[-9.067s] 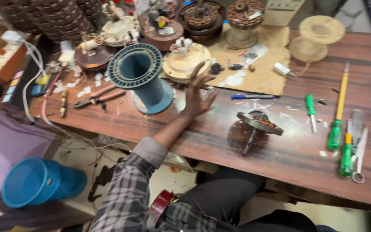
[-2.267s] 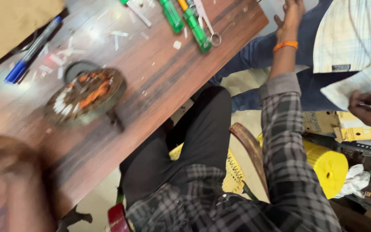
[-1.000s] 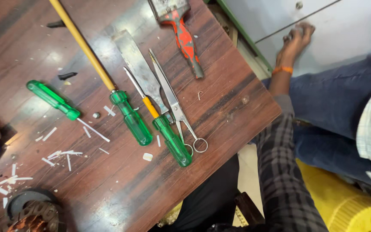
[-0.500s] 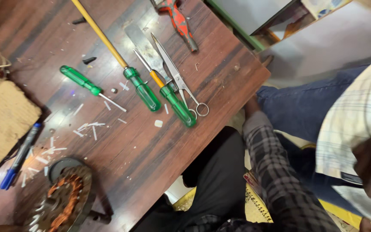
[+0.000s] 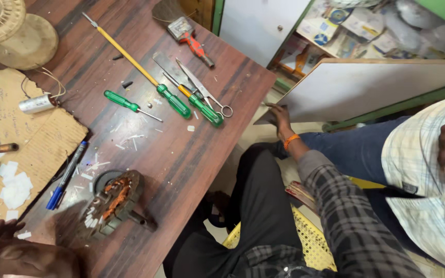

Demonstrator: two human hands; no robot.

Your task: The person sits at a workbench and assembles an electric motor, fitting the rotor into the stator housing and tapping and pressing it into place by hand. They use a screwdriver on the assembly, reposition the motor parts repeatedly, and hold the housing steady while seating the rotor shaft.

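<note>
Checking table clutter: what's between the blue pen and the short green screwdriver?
In the head view, between the blue pen and the short green screwdriver lie only scattered white scraps on the wooden table.

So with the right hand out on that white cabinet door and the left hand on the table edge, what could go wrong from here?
The right hand grips the edge of the open white cabinet door, so fingers might get pinched if it swings. The round copper-wound motor stator sits near the wooden table's edge beside the left hand; a nudge could tip it off. A neighbouring person's checked shirt crowds the door.
</note>
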